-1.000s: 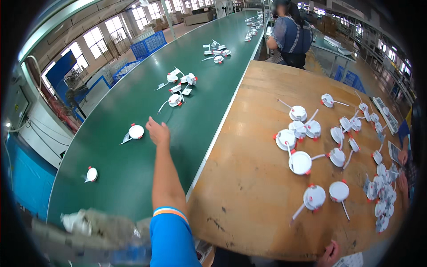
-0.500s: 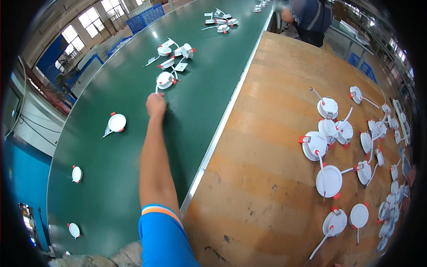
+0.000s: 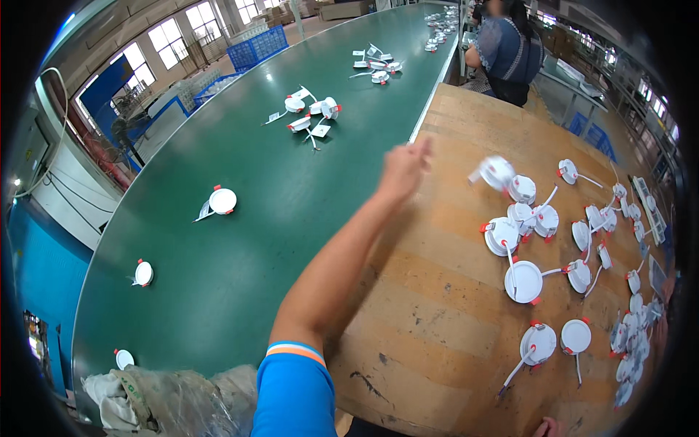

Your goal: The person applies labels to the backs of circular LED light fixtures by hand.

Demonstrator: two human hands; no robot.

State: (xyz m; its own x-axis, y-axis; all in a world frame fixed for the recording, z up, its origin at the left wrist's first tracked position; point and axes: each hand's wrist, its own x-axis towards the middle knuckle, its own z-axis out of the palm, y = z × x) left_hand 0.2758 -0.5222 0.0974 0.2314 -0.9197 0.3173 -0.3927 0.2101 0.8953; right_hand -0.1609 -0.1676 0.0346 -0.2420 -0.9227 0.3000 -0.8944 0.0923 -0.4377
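Observation:
My left hand (image 3: 406,169) is over the near-left edge of the wooden table, by the metal strip bordering the green conveyor belt (image 3: 291,218). Its fingers point forward, some stretched out, and nothing shows in them. Apart from it, to the right, a white round downlight (image 3: 496,173) is blurred by motion above or on the table, close to a cluster of similar downlights (image 3: 521,189). Only a small part of my right hand (image 3: 547,427) shows at the bottom edge, near a downlight with a cable (image 3: 538,344); its fingers are mostly cut off.
Single downlights (image 3: 223,199) and small groups (image 3: 313,113) lie on the belt. Many more (image 3: 633,335) crowd the right side of the wooden table (image 3: 429,291). A plastic-wrapped bundle (image 3: 182,397) is at lower left. Another person (image 3: 510,58) is at the table's far end.
My left hand has moved right, from the belt to the table edge. The downlight it held at the near group is gone from there; a blurred one now shows over the table.

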